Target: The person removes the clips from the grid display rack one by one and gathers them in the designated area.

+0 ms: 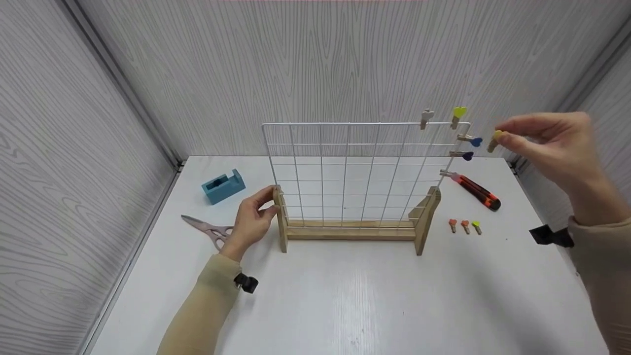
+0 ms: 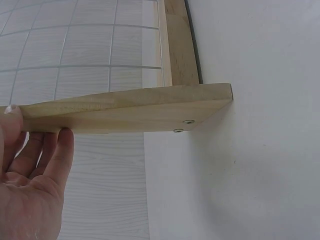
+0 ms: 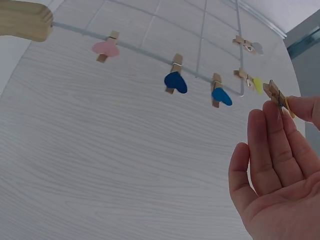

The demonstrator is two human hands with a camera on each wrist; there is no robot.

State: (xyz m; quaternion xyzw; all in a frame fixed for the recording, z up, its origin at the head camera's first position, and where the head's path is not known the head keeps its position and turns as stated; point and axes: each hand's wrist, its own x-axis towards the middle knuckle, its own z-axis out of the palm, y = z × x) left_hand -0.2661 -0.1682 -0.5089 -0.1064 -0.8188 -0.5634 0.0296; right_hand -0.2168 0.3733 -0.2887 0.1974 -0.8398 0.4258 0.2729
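My left hand [image 1: 253, 217] grips the left upright of a wooden stand [image 1: 352, 236], thumb and fingers on either side of the board [image 2: 125, 107]. The stand holds a white wire grid [image 1: 347, 162] upright. Just off the grid's upper right corner, my right hand [image 1: 557, 143] pinches a small wooden clothespin [image 3: 274, 93] with a yellow heart between thumb and fingertips. On the top wire sit a clothespin with a pale grey heart [image 1: 427, 117] and one with a yellow heart [image 1: 459, 116]. Two blue-heart clothespins [image 3: 175, 80] and a pink-heart one [image 3: 106, 47] are clipped along the right side wire.
Three small clothespins [image 1: 465, 227], two orange-hearted and one yellow-hearted, lie right of the stand. Behind them is an orange and black utility knife [image 1: 477, 191]. Left of the stand are a blue tape dispenser [image 1: 223, 187] and scissors [image 1: 207, 229], partly behind my left hand.
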